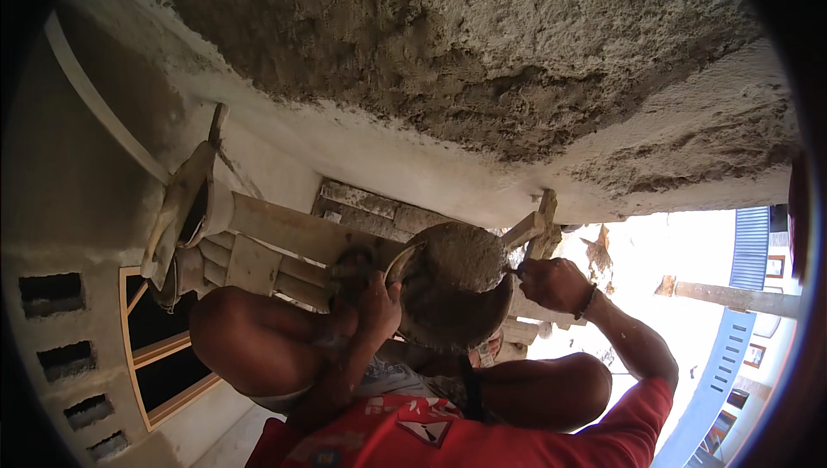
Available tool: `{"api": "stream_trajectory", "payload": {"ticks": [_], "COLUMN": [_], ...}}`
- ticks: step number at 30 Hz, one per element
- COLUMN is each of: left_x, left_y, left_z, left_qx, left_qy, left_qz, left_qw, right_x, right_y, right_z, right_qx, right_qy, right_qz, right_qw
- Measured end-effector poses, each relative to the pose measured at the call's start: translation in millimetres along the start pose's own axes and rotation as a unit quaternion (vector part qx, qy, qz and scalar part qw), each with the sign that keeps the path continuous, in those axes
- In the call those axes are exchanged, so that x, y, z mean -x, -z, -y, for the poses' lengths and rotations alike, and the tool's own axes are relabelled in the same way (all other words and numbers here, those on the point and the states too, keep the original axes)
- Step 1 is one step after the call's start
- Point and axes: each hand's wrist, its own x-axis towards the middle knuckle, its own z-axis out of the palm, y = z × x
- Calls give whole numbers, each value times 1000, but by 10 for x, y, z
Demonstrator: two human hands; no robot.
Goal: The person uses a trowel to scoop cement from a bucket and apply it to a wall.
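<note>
A dark round bucket (pixel 452 330) stands between my bent knees, with grey wet mortar (pixel 465 254) in its upper part. My left hand (pixel 377 309) is closed at the bucket's left side, where its pale curved handle (pixel 403 261) rises. On the right, my right hand (pixel 556 285) is closed round the grip of what looks like a trowel (pixel 513 272). Its blade cannot be told apart from the mortar at the bucket's right rim. A dark band circles my right wrist.
Wooden planks (pixel 297 231) lie under and around me. A rough, partly plastered concrete surface (pixel 482 46) spans the top. Wooden supports (pixel 538 227) stand beyond the bucket. At left are a cement-smeared container (pixel 185 210), a wall with vent holes (pixel 52 294) and a wooden window frame (pixel 168 349).
</note>
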Motion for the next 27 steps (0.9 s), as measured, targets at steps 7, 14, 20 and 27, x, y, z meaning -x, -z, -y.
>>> {"api": "stream_trajectory", "payload": {"ticks": [7, 14, 20, 27], "left_x": [12, -53, 12, 2], "left_y": [131, -366, -52, 225], "left_z": [-194, 573, -17, -245], "left_qx": [8, 4, 47, -17], "left_qy": [46, -229, 40, 55], "left_qz": [61, -56, 82, 93], "left_qw": [997, 972, 995, 994], "right_x": [-165, -369, -733, 45], "right_y": [1328, 1943, 1851, 2734], "right_z": [585, 898, -355, 220], "right_qx": [-3, -174, -202, -84], "right_qy": [98, 253, 16, -85], "right_qz": [-29, 44, -104, -250], "right_qw": [995, 951, 974, 961]}}
